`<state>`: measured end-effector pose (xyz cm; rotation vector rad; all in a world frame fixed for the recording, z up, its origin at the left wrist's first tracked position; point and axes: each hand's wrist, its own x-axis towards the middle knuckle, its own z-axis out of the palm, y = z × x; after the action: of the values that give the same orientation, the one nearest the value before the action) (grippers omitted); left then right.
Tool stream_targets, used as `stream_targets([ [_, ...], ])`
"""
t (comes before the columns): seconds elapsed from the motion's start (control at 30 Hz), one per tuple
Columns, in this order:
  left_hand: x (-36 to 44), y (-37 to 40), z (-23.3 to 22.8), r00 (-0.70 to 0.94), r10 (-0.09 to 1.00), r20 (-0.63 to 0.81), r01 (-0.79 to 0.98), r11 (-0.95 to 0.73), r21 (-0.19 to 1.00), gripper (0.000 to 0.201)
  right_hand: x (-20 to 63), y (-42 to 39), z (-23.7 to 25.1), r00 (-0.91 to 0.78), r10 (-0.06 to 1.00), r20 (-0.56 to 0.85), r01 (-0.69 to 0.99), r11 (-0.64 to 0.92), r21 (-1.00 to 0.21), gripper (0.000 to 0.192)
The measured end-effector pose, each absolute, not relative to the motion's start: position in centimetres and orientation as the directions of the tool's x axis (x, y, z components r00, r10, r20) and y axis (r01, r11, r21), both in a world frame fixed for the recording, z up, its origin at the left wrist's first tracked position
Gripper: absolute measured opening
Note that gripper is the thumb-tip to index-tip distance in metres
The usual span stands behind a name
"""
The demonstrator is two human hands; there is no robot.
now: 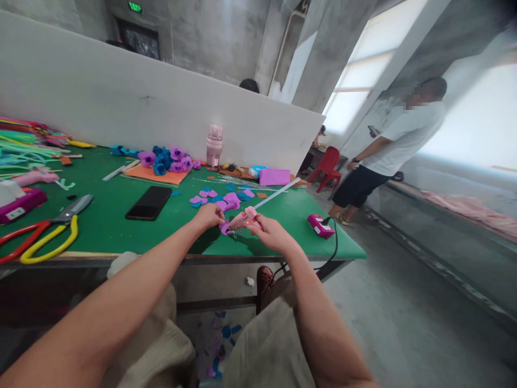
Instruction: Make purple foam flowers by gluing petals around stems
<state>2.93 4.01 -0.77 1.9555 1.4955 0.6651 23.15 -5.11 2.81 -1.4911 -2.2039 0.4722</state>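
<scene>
Fingers (220, 217) of left hand (209, 214) pinch purple foam petal (224, 227); right hand (270, 230) grips pink glue gun (243, 218), nozzle beside petal. Best kept steady, glue sparing.

Bright daylight from overexposed right windows (476, 118), wide-angle edge stretch, soft shadows.

You have two hands at work: your left hand (209, 215) and your right hand (270, 230). Between them sits one pink glue gun (243, 218) and one purple petal piece (224, 227). On the green table (113, 221) you can count one black phone (149, 202), one pink bottle (214, 145), one pink box (274, 177), one pink power strip (320, 225) and two pairs of scissors, one red-handled (24, 237) and one yellow-handled (52, 242). One red chair (328, 168) stands beyond the table, and one person in a white shirt (399, 140) stands near it.
</scene>
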Motion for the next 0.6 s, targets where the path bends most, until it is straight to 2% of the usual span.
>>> stream_targets([
  [0.6, 2.96, 4.19, -0.9, 0.234, 0.972, 0.026, 0.708, -0.189, 0.68, 0.003, 23.07, -5.17, 2.88, -0.329, 0.931, 0.161, 0.802, 0.365, -0.473, 0.02],
])
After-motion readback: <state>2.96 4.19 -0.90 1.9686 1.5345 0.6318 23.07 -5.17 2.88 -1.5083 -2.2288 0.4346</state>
